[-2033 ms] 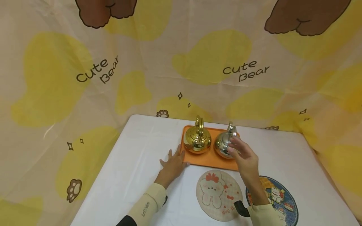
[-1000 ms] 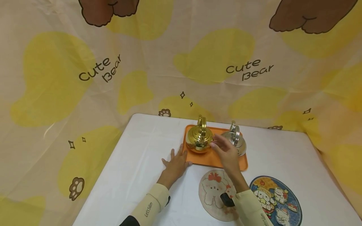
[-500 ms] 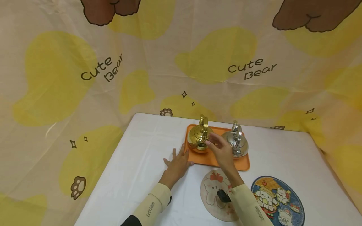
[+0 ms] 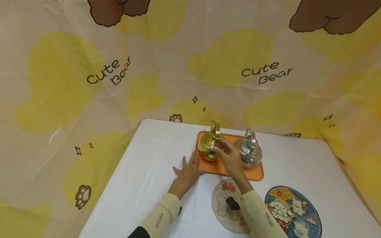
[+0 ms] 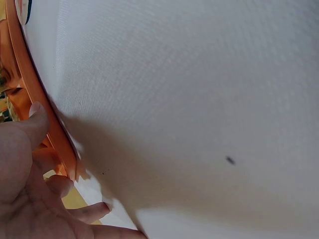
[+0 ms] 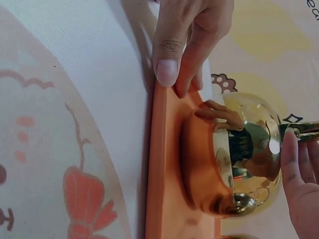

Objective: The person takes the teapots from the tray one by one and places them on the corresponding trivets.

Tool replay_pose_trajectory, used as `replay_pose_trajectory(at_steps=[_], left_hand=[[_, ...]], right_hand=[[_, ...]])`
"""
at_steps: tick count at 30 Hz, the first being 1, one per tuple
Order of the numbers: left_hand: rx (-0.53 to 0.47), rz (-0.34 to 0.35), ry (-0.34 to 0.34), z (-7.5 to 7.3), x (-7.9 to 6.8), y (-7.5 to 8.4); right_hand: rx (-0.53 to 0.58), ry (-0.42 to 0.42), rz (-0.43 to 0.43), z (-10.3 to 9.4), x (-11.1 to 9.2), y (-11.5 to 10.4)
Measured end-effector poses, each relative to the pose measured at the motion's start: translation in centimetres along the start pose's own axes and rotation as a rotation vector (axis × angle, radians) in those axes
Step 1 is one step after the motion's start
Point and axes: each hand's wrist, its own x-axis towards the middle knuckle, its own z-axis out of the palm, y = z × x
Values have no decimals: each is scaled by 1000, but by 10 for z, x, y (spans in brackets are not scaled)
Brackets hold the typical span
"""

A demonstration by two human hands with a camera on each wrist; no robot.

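A gold teapot and a silver teapot stand upright, side by side, on an orange tray. My right hand reaches to the gold teapot from its right side. In the right wrist view, its thumb and fingers pinch the base of the gold handle. My left hand, fingers spread and straight, touches the tray's front left corner; the left wrist view puts the thumb against the tray rim. The right hand partly covers the gold teapot's right side in the head view.
A beige round mat with a bunny print lies in front of the tray, partly under my right sleeve. To its right is a blue round mat with cartoon figures. Behind the white table hangs a printed curtain.
My right hand has moved left from the silver teapot to the gold teapot and taken its handle. The left hand stays at the tray corner. The head view has shifted slightly.
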Motion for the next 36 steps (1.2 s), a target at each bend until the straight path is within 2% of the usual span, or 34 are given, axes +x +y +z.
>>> replay_pose_trajectory(at_steps=[9, 17, 29, 36], left_hand=[[-2, -7, -5, -1, 1, 1], [11, -10, -7, -1, 0, 2], [21, -4, -3, 0, 0, 1], [-46, 0, 14, 10, 7, -6]], right_hand=[[23, -22, 18, 5, 4, -2], [6, -9, 28, 7, 6, -3], [49, 3, 30, 8, 8, -1], [66, 6, 39, 9, 6, -3]])
